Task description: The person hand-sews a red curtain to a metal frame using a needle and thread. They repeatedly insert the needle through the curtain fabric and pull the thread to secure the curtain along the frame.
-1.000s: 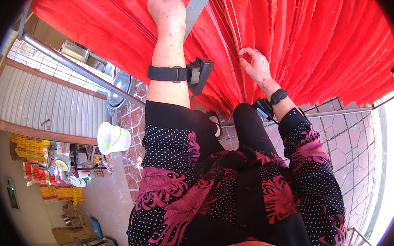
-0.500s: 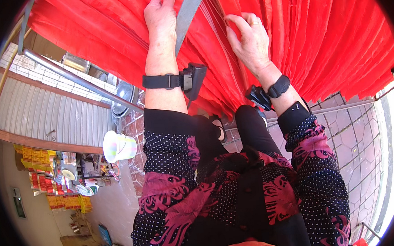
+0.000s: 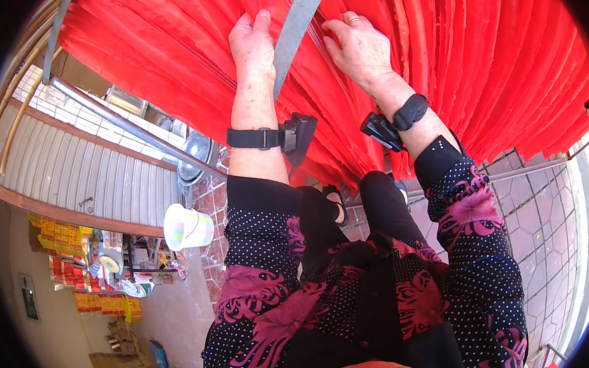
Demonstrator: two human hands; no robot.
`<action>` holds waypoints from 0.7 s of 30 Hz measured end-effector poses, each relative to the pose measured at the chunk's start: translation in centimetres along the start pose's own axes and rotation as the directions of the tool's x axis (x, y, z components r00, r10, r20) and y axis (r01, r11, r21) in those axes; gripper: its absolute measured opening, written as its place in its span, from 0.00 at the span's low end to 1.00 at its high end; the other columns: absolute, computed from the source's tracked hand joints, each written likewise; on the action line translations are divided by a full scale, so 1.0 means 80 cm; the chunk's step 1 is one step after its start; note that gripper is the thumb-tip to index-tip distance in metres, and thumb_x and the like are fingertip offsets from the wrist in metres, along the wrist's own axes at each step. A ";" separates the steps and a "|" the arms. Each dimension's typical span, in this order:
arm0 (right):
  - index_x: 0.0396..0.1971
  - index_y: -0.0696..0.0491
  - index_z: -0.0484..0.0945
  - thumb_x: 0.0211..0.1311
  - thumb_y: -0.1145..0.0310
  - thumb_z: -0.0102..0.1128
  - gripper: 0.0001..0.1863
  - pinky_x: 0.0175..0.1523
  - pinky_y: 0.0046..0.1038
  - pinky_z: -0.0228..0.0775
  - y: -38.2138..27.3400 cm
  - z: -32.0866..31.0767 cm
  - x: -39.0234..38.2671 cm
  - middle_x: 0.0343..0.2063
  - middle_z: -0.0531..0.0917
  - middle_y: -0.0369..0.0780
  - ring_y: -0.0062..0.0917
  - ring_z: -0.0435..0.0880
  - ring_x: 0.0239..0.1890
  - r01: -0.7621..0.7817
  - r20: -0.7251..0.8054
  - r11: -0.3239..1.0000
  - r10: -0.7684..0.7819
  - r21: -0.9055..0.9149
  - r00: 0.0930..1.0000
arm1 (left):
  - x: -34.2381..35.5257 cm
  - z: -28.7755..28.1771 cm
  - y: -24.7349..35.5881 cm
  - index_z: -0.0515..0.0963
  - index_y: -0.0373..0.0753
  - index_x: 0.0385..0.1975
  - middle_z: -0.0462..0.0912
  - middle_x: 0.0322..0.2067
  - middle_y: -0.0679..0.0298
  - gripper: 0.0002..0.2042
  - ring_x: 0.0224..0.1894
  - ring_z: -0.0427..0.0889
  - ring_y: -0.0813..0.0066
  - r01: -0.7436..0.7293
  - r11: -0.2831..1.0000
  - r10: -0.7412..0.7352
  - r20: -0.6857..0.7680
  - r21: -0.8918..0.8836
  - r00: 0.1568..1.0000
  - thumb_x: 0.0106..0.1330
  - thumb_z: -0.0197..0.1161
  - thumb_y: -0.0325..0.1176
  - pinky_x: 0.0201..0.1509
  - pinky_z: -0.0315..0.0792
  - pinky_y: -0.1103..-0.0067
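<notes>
Red cloth (image 3: 462, 66) hangs before me in many long folds, with a few frayed edges. My left hand (image 3: 253, 46) is closed on a fold of it, the thumb pointing up and the fingers mostly hidden. Just right of that hand, a flat grey metal bar (image 3: 297, 35) slants across the cloth. Beyond the bar, my right hand (image 3: 362, 50) rests against the folds with its fingers bent. Its thumb and forefinger stand a little apart, and no cloth shows pinched between them. Both wrists carry black straps with small black devices.
A metal rail (image 3: 136, 129) runs along the left, beside a ribbed grey shutter (image 3: 88, 166). A pale bucket (image 3: 188, 227) and a metal basin (image 3: 198, 153) stand on the tiled floor. Farther left hang yellow and red packets (image 3: 62, 237). A thin rail (image 3: 529, 169) crosses at right.
Both hands sit lower in the view, with the right one closer to the metal bar. The surroundings have shifted slightly right and down. My left hand keeps its closed shape.
</notes>
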State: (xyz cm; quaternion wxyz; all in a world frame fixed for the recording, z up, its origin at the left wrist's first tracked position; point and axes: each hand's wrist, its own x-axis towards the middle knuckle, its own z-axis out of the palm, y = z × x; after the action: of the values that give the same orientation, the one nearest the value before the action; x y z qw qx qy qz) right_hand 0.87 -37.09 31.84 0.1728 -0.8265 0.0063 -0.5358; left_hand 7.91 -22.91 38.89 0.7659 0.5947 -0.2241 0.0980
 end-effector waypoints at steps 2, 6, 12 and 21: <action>0.37 0.47 0.83 0.54 0.68 0.60 0.10 0.40 0.37 0.78 0.017 0.004 -0.007 0.37 0.81 0.42 0.36 0.82 0.39 0.018 0.054 0.999 -0.015 -0.052 0.998 | 0.001 0.003 0.001 0.77 0.29 0.47 0.83 0.41 0.62 0.11 0.40 0.79 0.77 -0.008 1.000 0.008 -0.037 -0.004 0.999 0.69 0.56 0.27 0.46 0.73 0.79; 0.39 0.46 0.83 0.57 0.67 0.58 0.11 0.42 0.38 0.78 0.037 0.006 -0.034 0.35 0.83 0.43 0.37 0.84 0.38 -0.055 0.283 0.992 0.086 -0.117 0.955 | 0.002 0.005 0.002 0.77 0.29 0.48 0.83 0.41 0.63 0.12 0.39 0.79 0.77 -0.026 0.998 0.031 -0.078 0.062 0.996 0.69 0.56 0.27 0.45 0.72 0.80; 0.43 0.47 0.81 0.62 0.59 0.57 0.13 0.47 0.41 0.77 0.027 0.005 -0.064 0.39 0.85 0.46 0.40 0.84 0.42 -0.321 0.560 0.947 0.276 -0.018 0.781 | 0.007 0.002 0.000 0.76 0.26 0.48 0.82 0.41 0.62 0.12 0.39 0.78 0.77 -0.034 0.999 0.035 -0.058 0.028 0.998 0.69 0.57 0.27 0.45 0.72 0.79; 0.52 0.51 0.75 0.62 0.57 0.56 0.21 0.52 0.44 0.74 0.028 0.014 -0.068 0.40 0.84 0.51 0.44 0.83 0.46 -0.463 0.487 0.886 0.418 -0.032 0.767 | 0.005 0.006 -0.002 0.75 0.25 0.48 0.82 0.40 0.62 0.13 0.38 0.77 0.78 -0.063 0.996 0.068 -0.082 0.066 0.994 0.69 0.57 0.27 0.44 0.72 0.80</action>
State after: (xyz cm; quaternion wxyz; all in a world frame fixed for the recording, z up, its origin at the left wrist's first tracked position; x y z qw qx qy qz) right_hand -0.06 -37.85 25.96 0.3266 -0.8996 0.1327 -0.2577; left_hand 8.24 -23.43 39.00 0.7516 0.6064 -0.2079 0.1550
